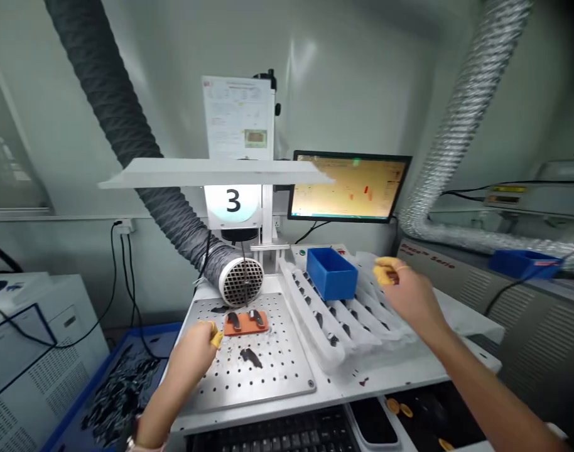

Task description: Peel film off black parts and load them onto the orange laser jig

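My left hand, with yellow finger cots on its fingertips, is closed just left of an orange fixture block. Whether the fingers touch the block, or hold anything, cannot be made out. Two small dark curved parts sit on the block, which lies on a perforated metal plate. In front of it lies a dark scrap-like piece. My right hand, also in yellow finger cots, is closed over the right side of a white multi-channel tray. What its fingers hold is too small to name. Several dark parts rest in the tray's channels.
A blue bin stands on the tray. Behind the plate are a ducted grille and a machine head marked 3. A monitor is at the back. A keyboard and phone lie below the table's front edge.
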Demonstrator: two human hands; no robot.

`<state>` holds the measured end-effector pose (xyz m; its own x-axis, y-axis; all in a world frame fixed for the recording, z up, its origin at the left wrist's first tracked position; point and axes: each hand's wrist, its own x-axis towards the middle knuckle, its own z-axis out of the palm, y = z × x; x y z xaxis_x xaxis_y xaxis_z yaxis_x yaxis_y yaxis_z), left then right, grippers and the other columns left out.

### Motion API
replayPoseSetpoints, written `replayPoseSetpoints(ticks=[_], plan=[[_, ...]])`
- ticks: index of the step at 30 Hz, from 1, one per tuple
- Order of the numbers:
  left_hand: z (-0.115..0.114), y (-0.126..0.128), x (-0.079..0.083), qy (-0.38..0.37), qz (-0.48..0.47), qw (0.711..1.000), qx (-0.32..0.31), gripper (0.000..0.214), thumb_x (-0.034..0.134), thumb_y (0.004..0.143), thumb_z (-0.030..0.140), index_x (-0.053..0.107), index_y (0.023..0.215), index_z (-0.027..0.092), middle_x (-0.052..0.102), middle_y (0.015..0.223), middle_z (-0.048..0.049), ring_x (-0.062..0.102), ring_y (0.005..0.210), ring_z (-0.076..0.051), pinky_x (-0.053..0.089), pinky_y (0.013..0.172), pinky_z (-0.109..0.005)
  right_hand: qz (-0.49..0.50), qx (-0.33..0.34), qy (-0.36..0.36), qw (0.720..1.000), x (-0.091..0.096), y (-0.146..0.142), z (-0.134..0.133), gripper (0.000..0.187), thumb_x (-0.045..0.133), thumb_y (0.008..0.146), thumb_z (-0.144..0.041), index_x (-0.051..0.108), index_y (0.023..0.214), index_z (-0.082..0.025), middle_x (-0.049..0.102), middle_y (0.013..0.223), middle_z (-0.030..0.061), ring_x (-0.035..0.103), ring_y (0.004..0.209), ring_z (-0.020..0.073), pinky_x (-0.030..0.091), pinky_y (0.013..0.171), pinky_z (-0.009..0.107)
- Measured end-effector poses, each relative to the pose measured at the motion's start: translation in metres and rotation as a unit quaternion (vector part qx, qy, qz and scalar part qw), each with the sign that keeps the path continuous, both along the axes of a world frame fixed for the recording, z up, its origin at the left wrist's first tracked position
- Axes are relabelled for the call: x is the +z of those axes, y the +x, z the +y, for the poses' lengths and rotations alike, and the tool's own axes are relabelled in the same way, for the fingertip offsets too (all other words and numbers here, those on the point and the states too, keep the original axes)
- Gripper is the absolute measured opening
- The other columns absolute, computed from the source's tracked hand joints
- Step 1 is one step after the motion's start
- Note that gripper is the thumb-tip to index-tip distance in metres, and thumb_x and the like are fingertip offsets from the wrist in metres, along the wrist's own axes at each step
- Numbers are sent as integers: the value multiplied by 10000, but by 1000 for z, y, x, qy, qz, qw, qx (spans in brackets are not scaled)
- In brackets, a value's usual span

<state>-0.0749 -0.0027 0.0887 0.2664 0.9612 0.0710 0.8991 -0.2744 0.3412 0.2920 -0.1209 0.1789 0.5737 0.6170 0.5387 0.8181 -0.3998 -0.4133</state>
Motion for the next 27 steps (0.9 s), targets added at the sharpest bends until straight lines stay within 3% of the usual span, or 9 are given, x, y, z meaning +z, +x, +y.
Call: replayPoseSetpoints(ticks=[2, 5, 8, 11, 14, 18, 21, 24, 27], plan=[[13, -2, -21, -7, -9, 1000, -11, 163, 440, 784, 182, 601, 763, 188, 648, 862, -66, 608, 832, -202, 388, 637, -254, 76, 161, 7, 984, -18, -54, 5, 255, 479, 847, -258, 610, 1063, -224, 685, 895, 64, 633, 744, 203, 490, 662, 288], [22, -3, -45, -6, -28, 1000, -10, 146, 457, 764, 150, 597, 780, 186, 636, 899, -61, 597, 875, -190, 385, 691, -245, 152, 364, -100, 914, -71, -123, 28, 221, 467, 834, -211, 657, 945, -221, 676, 891, 48, 627, 756, 180, 501, 661, 262], [26, -8, -53, 4, -41, 999, 19, 176, 435, 780, 147, 594, 844, 190, 627, 921, -60, 587, 871, -186, 376, 678, -247, 105, 419, -153, 889, -130, -163, 57, 271, 455, 832, -178, 654, 1012, -206, 648, 963, 64, 612, 866, 182, 477, 774, 258], [29, -15, -52, 25, -49, 997, 55, 208, 394, 793, 136, 587, 849, 190, 618, 931, -65, 580, 852, -191, 355, 631, -256, 11, 392, -207, 896, -166, -178, 75, 356, 432, 856, -232, 595, 1173, -239, 592, 1039, 87, 596, 908, 212, 466, 768, 282], [29, -19, -50, 51, -72, 992, 89, 193, 409, 779, 134, 593, 788, 193, 617, 885, -55, 578, 796, -184, 338, 597, -253, -25, 386, -201, 900, -175, -179, 78, 352, 436, 857, -266, 588, 1173, -282, 566, 1009, 67, 590, 878, 208, 461, 711, 270], [31, -22, -44, 123, -165, 972, 110, 151, 484, 758, 171, 621, 695, 186, 621, 763, -39, 564, 695, -168, 334, 562, -245, 35, 401, -155, 902, -173, -173, 74, 297, 471, 819, -255, 596, 1087, -280, 544, 1045, 41, 590, 827, 180, 462, 693, 262], [33, -36, -31, 168, -199, 955, 144, 164, 490, 781, 204, 651, 807, 184, 646, 814, -41, 574, 738, -163, 386, 623, -244, 48, 419, -152, 894, -174, -171, 76, 293, 469, 806, -266, 582, 1076, -276, 559, 1039, 36, 592, 825, 191, 460, 713, 289], [25, -66, -23, 206, -212, 934, 200, 255, 423, 852, 264, 621, 985, 175, 652, 957, -52, 581, 830, -149, 423, 722, -239, 47, 444, -152, 882, -181, -168, 83, 300, 428, 824, -311, 559, 1089, -262, 598, 916, 31, 595, 789, 204, 455, 702, 313], [-7, -117, -38, 205, -198, 921, 266, 304, 401, 872, 273, 570, 1106, 178, 641, 1039, -48, 582, 861, -136, 435, 758, -233, 62, 443, -147, 882, -190, -162, 92, 394, 429, 808, -389, 489, 1161, -224, 600, 743, 27, 582, 651, 216, 445, 597, 321]])
